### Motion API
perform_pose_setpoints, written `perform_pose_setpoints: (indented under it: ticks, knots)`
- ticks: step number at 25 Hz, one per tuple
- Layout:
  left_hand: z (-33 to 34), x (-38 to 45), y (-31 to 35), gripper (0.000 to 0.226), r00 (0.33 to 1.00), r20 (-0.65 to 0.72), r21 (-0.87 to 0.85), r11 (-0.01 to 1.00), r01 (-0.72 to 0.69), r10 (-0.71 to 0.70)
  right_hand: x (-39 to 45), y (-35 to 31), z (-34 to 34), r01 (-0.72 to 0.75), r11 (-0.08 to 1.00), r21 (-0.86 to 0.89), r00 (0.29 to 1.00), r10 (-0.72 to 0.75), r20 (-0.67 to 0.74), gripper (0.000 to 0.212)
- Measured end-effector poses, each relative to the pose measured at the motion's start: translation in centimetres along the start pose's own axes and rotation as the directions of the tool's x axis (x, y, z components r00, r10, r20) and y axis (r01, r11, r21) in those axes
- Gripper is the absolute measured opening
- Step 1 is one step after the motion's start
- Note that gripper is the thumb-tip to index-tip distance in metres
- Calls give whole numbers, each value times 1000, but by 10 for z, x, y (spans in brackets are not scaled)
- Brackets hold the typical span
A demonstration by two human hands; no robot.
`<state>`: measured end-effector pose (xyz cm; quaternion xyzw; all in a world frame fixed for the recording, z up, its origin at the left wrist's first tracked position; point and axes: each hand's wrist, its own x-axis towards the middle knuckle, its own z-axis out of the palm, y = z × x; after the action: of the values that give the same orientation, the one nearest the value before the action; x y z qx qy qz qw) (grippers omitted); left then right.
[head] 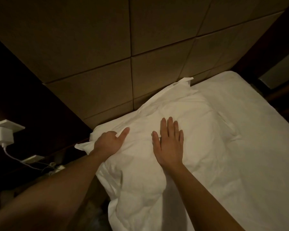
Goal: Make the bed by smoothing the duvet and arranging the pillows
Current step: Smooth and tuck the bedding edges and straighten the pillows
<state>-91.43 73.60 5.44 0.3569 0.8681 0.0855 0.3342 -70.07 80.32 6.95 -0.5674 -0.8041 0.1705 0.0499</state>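
Two hands on plump white fabric pillow [182, 130] by padded tan headboard [107, 72]: left hand [108, 144] fingers curled gripping corner to anchor, right hand [169, 144] fingers straight, pressing flat to smooth.

- We see a padded headboard [107, 52] of tan square panels, dimly lit.
- Left of it, dark wall [20, 90] carries a white charger [2, 134] with its cable [15, 157] hanging.

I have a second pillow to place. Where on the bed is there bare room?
Free: the flat white sheet right of the pillow, up to the headboard. Crowded: the left side, under the pillow and both hands, left hand, right hand.
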Motion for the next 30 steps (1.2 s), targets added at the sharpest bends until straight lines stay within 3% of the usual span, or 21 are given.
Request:
perform_pose_setpoints:
  ticks: [3,6,9,12,15,18,20,21,23,25,26,27,28,30]
  knots:
    - [-24,-16,0,82,968,-183,182,974,-137,171,-22,-6,-7,-48,996,69,997,52,-58,74]
    - [-38,-20,-7,74,915,-257,349,913,-211,310,-42,-14,-17,-145,974,172,976,170,-140,77]
    - [-55,-6,-18,74,900,-257,478,856,-198,351,-81,-16,11,-282,932,230,937,319,-143,74]
    - [-75,14,-21,72,911,-212,581,795,-174,354,-123,1,65,-298,948,111,952,304,-41,71]
    - [-63,18,-26,85,945,-168,526,836,-155,281,-131,21,86,-338,939,67,941,339,-4,70]
    - [-44,15,-19,93,979,-97,283,948,-144,177,-137,26,82,-335,941,40,941,337,-46,70]
    - [-42,15,10,88,941,-160,191,945,-266,297,-154,28,83,-349,936,56,935,351,-49,69]
    - [-39,10,33,80,884,-235,204,910,-361,404,-165,27,85,-359,931,61,930,363,-52,68]
    - [-12,-19,88,66,674,-249,273,718,-640,696,-190,29,90,-393,917,62,912,397,-100,68]
    - [41,-67,124,64,419,-19,345,399,-849,908,-226,47,101,-416,909,36,906,418,-70,67]
    - [75,-85,123,65,318,159,410,230,-883,935,-257,69,115,-436,900,26,899,437,-43,65]
    - [105,-97,112,68,282,317,486,100,-868,906,-295,98,130,-471,882,1,882,471,-26,64]
    - [125,-99,93,72,301,424,555,17,-831,854,-343,131,142,-535,842,-64,844,536,-3,64]
    - [141,-94,52,81,393,467,650,-5,-760,792,-449,199,166,-636,758,-144,769,639,-30,65]
